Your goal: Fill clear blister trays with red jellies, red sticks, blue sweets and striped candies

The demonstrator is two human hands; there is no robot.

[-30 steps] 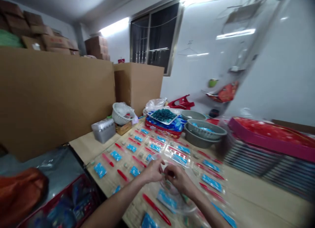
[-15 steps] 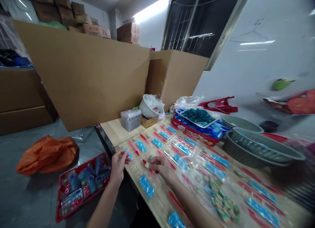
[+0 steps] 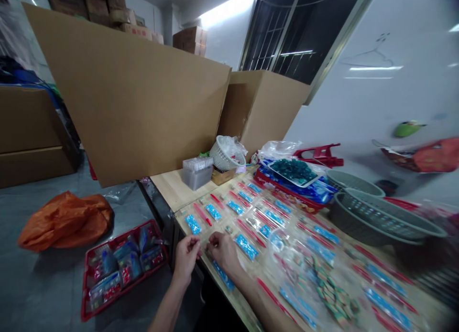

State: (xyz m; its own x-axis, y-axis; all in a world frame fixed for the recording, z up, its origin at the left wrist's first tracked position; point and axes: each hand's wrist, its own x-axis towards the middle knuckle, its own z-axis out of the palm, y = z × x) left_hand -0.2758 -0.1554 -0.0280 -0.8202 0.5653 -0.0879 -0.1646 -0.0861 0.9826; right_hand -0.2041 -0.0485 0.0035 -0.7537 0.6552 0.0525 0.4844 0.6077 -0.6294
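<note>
Left hand (image 3: 186, 259) and right hand (image 3: 223, 252) nearer each other than before, just apart over desk (image 3: 175, 191) edge; anything held hidden. Blue packet (image 3: 246, 247) just beside right hand, on desk.

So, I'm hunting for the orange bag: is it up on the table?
No, the orange plastic bag lies on the grey floor, next to the red tray of packets.
</note>
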